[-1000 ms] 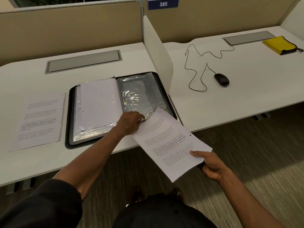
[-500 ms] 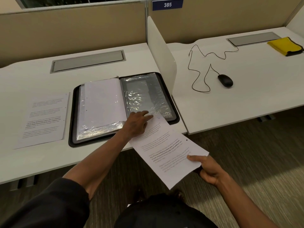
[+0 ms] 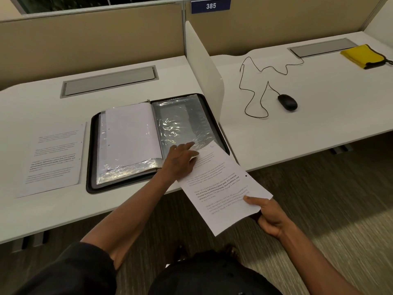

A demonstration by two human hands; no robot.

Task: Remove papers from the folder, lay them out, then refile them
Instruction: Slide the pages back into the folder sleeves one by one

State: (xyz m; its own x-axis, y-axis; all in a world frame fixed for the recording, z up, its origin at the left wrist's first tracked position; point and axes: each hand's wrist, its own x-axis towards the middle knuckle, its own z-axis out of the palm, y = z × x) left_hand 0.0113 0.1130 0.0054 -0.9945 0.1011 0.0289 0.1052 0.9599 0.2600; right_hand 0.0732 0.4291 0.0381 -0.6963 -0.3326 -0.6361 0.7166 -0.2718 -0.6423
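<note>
Now that the top corner of the white printed paper sheet point(image 3: 221, 186) is pushed further under the shiny clear plastic sleeve point(image 3: 180, 124) than it was a second ago, the refiling step looks well begun. The sheet is pinched at its lower edge by the thumb and curled fingers of the right hand point(image 3: 268, 216), and most of it hangs off the edge of the white desk point(image 3: 127, 201). The open end of the sleeve is held by the left hand point(image 3: 180, 160); the pointing finger is stretched out on the plastic, but how the other fingers lie cannot be told. The black zip folder point(image 3: 155, 143) is lying open and flat on the desk, with a filled sleeve on its left page. A second white printed sheet point(image 3: 53, 160) is laid out just beside the folder on the left, so one more paper is likely left to be put back. A black mouse point(image 3: 287, 102) is seen on the next desk.
</note>
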